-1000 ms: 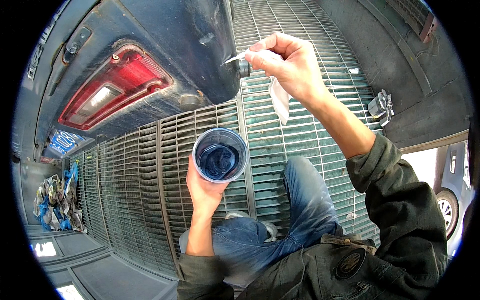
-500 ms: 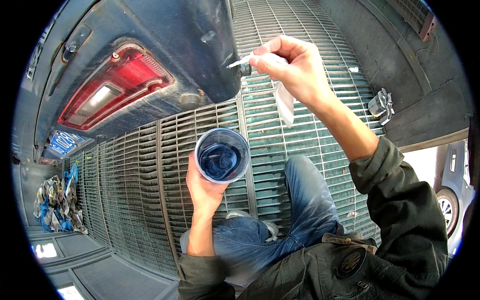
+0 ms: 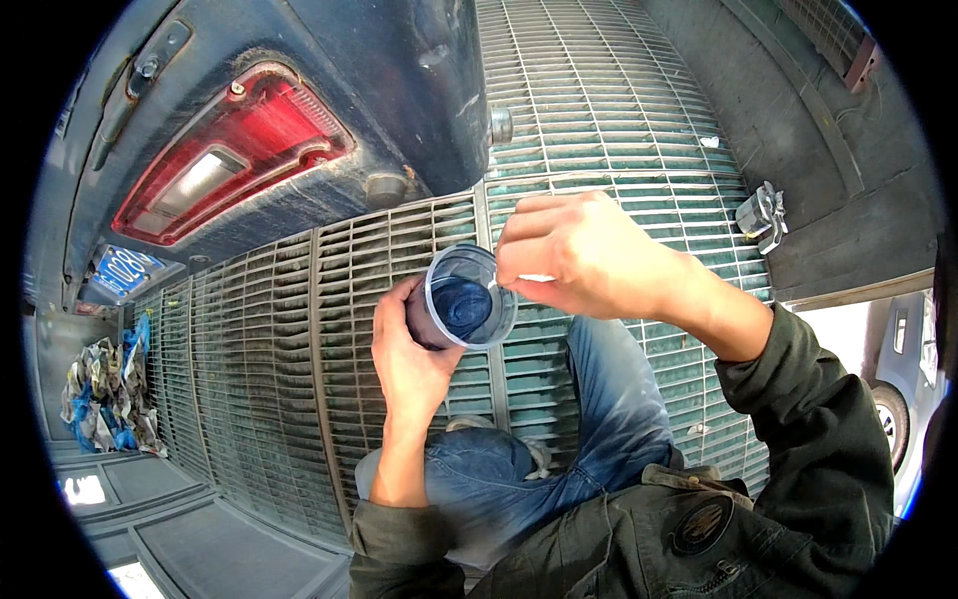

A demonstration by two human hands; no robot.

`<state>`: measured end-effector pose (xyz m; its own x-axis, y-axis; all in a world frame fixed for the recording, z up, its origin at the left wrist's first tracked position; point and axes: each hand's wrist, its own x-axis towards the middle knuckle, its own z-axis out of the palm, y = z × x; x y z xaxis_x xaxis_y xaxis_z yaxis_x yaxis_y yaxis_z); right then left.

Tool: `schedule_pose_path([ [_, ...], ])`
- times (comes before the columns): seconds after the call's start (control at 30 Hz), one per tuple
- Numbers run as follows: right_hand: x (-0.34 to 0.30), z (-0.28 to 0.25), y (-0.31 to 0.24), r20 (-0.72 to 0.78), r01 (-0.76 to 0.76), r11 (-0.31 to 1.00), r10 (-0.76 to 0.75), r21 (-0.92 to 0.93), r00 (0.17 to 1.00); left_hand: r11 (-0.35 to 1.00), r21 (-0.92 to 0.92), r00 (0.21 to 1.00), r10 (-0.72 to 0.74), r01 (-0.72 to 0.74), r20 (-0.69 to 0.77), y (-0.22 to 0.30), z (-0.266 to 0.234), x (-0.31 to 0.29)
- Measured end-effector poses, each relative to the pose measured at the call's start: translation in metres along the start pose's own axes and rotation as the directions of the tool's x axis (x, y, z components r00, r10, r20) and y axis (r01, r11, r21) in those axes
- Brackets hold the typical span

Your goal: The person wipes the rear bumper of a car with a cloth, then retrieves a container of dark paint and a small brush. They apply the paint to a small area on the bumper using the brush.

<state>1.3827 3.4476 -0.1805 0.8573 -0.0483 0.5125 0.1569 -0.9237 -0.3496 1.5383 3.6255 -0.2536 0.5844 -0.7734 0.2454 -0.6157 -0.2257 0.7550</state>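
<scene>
My left hand is wrapped round a clear plastic cup, tilted to the right, with dark blue paint in its bottom. Over the cup's right rim is my right hand, its fingers pinched together. A small part of a twisted strip of white tissue shows at those fingers; its tip is mostly hidden. Beyond the cup stands the rear corner of a dark blue vehicle, with a scuffed surface and a red and clear tail light.
Metal floor grating stretches under and around me. Crumpled masking paper and blue film lie at the far left. A small wrapped object sits by the grey wall at right. Another vehicle shows at the far right.
My right hand has come down from the vehicle's corner to the cup, bringing the tissue with it. The cup has tipped to the right in my left hand.
</scene>
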Motion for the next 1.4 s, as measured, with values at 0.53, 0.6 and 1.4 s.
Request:
schedule_pose_path([
  [0.53,-0.008,-0.014,0.016,-0.083,-0.182,0.95,0.209,0.252,0.974,0.999,-0.038,0.999,-0.037,0.038,0.022,-0.002,0.002,0.001],
  [0.6,-0.009,-0.021,0.029,-0.177,-0.216,0.912,0.29,0.348,0.941,0.994,-0.097,0.998,-0.052,0.055,0.03,-0.003,0.002,0.002],
  [1.4,0.031,-0.016,0.078,-0.357,-0.23,0.687,0.598,0.689,0.717,0.976,-0.214,0.998,-0.036,0.046,0.049,-0.007,0.005,0.005],
])
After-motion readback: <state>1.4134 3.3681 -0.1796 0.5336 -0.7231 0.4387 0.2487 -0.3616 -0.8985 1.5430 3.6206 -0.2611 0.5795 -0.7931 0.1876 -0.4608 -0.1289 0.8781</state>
